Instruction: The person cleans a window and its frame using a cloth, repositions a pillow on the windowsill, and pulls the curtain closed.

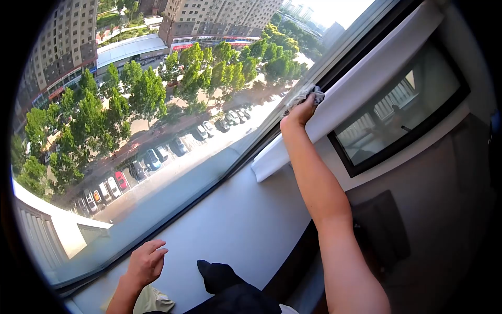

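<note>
My right hand (302,111) is stretched up and forward, its fingers wrapped round a crumpled grey-and-white rag (299,96). It presses the rag against the dark window frame (264,137) at the side of the large glass pane (172,201). Low on the left, my left hand (146,263) hangs over the white sill (238,220) near the bottom frame. Its fingers are loosely bent and a little apart, with nothing visible in them. A pale piece of cloth (153,300) shows beside my left wrist.
My foot in a dark sock (219,276) rests on the sill. A white padded-looking strip (361,78) runs beside the frame. Farther right is a black-framed panel (402,110) with reflections. A dark chair-like shape (384,225) stands below. Outside, far down, are trees and parked cars.
</note>
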`<move>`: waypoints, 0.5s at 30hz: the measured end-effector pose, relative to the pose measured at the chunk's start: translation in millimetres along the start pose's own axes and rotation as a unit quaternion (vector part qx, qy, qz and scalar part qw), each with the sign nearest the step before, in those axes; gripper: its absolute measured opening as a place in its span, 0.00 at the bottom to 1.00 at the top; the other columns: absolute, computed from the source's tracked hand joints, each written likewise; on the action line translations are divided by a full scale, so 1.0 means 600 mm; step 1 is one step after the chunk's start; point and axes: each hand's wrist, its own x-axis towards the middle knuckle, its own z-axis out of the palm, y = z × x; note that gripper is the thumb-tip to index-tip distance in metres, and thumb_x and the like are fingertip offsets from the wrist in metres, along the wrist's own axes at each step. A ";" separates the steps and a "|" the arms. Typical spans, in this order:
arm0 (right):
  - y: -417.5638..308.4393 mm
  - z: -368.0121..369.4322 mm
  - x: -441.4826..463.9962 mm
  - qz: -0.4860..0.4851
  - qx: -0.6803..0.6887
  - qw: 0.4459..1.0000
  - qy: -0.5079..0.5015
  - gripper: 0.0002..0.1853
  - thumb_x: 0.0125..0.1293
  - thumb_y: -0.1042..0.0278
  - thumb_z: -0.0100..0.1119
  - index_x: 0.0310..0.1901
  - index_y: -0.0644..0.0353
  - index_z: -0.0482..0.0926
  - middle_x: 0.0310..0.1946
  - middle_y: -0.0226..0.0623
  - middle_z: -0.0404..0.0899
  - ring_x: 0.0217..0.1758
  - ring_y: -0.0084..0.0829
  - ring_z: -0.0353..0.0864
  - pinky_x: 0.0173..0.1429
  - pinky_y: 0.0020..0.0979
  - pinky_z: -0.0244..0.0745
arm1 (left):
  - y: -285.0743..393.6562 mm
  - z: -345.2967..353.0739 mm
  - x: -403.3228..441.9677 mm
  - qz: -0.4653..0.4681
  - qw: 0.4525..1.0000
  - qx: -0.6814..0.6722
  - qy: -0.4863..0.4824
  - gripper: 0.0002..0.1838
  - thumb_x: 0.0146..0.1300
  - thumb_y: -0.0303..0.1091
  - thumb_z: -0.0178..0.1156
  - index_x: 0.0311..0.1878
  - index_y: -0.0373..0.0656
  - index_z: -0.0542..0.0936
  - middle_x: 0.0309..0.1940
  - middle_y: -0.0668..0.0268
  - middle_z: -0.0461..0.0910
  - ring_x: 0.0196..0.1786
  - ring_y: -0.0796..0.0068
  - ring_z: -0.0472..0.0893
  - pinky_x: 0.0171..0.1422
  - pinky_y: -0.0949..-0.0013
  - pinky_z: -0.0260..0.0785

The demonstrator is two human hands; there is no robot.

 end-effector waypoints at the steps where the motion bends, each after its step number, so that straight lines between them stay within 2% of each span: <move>1: 0.001 0.001 0.002 -0.001 0.000 1.000 0.007 0.24 0.77 0.59 0.45 0.67 0.64 0.69 0.63 0.40 0.74 0.62 0.35 0.76 0.68 0.35 0.70 | 0.016 -0.007 0.002 -0.009 1.000 -0.006 -0.008 0.08 0.56 0.21 0.63 0.40 0.39 0.84 0.48 0.55 0.85 0.52 0.53 0.84 0.55 0.58 0.80; 4: -0.025 0.018 0.010 0.003 0.018 1.000 0.013 0.24 0.77 0.62 0.44 0.68 0.66 0.67 0.63 0.42 0.73 0.62 0.35 0.75 0.69 0.35 0.69 | 0.059 -0.015 0.006 -0.059 0.998 -0.023 -0.018 0.08 0.57 0.21 0.63 0.40 0.40 0.84 0.48 0.56 0.85 0.50 0.53 0.85 0.53 0.58 0.80; 6: -0.054 0.035 0.017 -0.008 0.044 0.998 -0.032 0.24 0.78 0.61 0.44 0.68 0.66 0.67 0.63 0.41 0.73 0.63 0.33 0.73 0.70 0.34 0.67 | 0.076 -0.009 -0.007 -0.086 0.995 -0.047 -0.012 0.08 0.58 0.21 0.62 0.41 0.41 0.84 0.47 0.57 0.85 0.49 0.54 0.85 0.52 0.58 0.80; 8: -0.110 0.063 0.026 0.005 0.008 1.000 -0.027 0.24 0.79 0.60 0.45 0.70 0.65 0.66 0.65 0.39 0.71 0.65 0.32 0.72 0.71 0.33 0.65 | 0.100 -0.013 -0.007 -0.092 0.994 -0.050 -0.016 0.08 0.58 0.22 0.62 0.42 0.41 0.84 0.47 0.56 0.86 0.49 0.54 0.85 0.52 0.58 0.80; 10: -0.115 0.072 0.018 -0.015 -0.001 1.000 -0.009 0.26 0.79 0.60 0.45 0.72 0.65 0.64 0.67 0.39 0.70 0.67 0.33 0.71 0.72 0.32 0.65 | 0.119 -0.006 0.001 -0.128 0.989 -0.075 -0.010 0.08 0.59 0.23 0.62 0.42 0.40 0.84 0.46 0.56 0.86 0.48 0.54 0.85 0.53 0.59 0.80; 15: -0.146 0.093 0.014 -0.020 0.032 0.999 -0.038 0.27 0.80 0.61 0.44 0.74 0.65 0.61 0.70 0.41 0.67 0.70 0.34 0.69 0.74 0.33 0.62 | 0.173 -0.043 0.033 -0.146 0.985 -0.089 -0.014 0.09 0.59 0.23 0.62 0.43 0.40 0.85 0.47 0.56 0.86 0.49 0.54 0.86 0.53 0.59 0.79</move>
